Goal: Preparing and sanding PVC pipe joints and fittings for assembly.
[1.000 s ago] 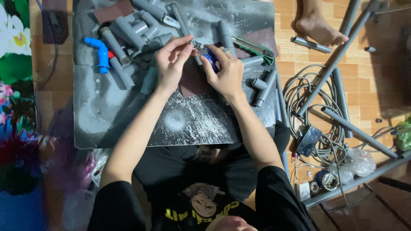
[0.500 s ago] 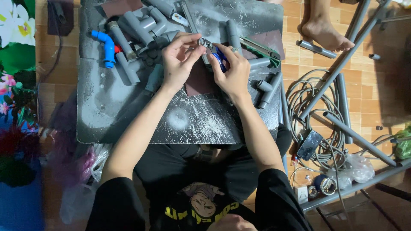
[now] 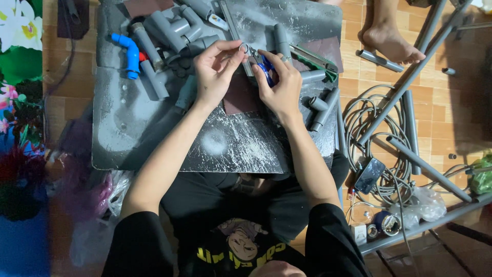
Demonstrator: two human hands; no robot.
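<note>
Left hand (image 3: 218,69) pinching a small metal ring (image 3: 245,48), right hand (image 3: 279,82) gripping blue-handled pliers (image 3: 264,69). Near far edge of grey board (image 3: 154,138), beside grey pipe fittings (image 3: 174,28).

Setting: floor of orange-brown tiles (image 3: 441,128), dimly lit. A grey, scratched bench (image 3: 154,128) lies low over it. Coiled grey cable (image 3: 379,149) and grey metal bars (image 3: 430,169) at right; flower-patterned sheet (image 3: 20,56) at left.
</note>
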